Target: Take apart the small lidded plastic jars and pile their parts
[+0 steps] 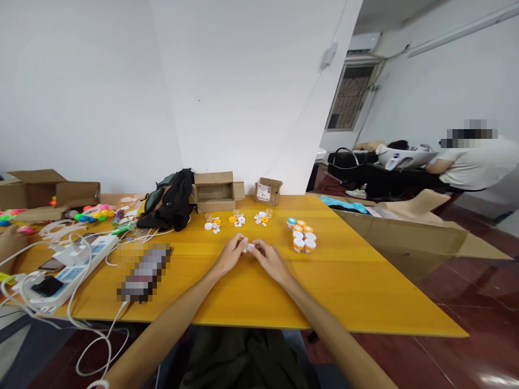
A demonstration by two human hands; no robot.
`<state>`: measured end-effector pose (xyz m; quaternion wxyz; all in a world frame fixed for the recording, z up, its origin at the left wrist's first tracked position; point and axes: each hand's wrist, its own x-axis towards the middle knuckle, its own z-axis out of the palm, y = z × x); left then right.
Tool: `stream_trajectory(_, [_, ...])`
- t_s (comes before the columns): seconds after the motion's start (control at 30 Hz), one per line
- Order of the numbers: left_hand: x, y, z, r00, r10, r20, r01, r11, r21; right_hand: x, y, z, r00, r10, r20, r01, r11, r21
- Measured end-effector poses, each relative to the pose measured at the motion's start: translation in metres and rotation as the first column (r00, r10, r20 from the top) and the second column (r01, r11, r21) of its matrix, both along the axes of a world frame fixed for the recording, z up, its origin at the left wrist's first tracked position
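My left hand (232,254) and my right hand (269,259) meet over the middle of the table (227,297). Between their fingertips is a small whitish piece (248,248), too small to make out further; the fingers of both hands are closed on it. Beyond the hands lie three small groups of loose white and orange round parts (208,226), each with a small clear orange cup (269,213) beside it. Right of my right hand stand several small jars (299,245) with white, orange and teal lids, packed close together.
An open cardboard box (214,192) and a smaller one (268,192) stand against the wall, beside a black bag (172,200). A phone (146,273), power strip (81,275) and cables occupy the left. Another person's hand (12,246) shows at far left; someone sits (478,162) at far right.
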<state>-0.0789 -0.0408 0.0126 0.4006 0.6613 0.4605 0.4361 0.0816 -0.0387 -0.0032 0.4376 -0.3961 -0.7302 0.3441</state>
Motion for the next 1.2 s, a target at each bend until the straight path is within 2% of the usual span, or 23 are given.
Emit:
stream_trajectory(0.1, [0.000, 0.000, 0.000, 1.000, 0.008, -0.014, -0.008, 1.000, 0.018, 0.000, 0.000, -0.001, 0.999, 0.005, -0.045, -0.003, 0.999, 0.035])
stream_trajectory(0.2, [-0.001, 0.001, -0.001, 1.000, 0.022, -0.020, -0.021, 0.999, 0.043, -0.002, 0.001, -0.004, 0.998, -0.009, -0.061, 0.009, 1.000, -0.003])
stream_trajectory(0.33, [-0.001, 0.001, -0.002, 1.000, -0.014, 0.008, 0.014, 1.000, 0.009, -0.002, 0.002, -0.005, 1.000, 0.009, -0.011, -0.009, 1.000, -0.018])
stream_trajectory(0.5, [0.000, 0.000, 0.000, 1.000, -0.006, 0.017, 0.006, 1.000, 0.025, 0.001, -0.001, 0.000, 1.000, 0.004, 0.006, -0.005, 0.999, 0.054])
stream_trajectory(0.97, [-0.001, 0.002, -0.002, 0.998, -0.001, 0.067, 0.003, 1.000, -0.016, 0.004, -0.006, 0.011, 0.998, 0.028, -0.063, -0.024, 0.998, 0.062])
stream_trajectory(1.2, [-0.004, 0.004, 0.000, 0.994, -0.012, 0.110, 0.013, 1.000, -0.007, 0.007, -0.005, 0.009, 0.992, -0.110, -0.062, 0.116, 0.988, 0.098])
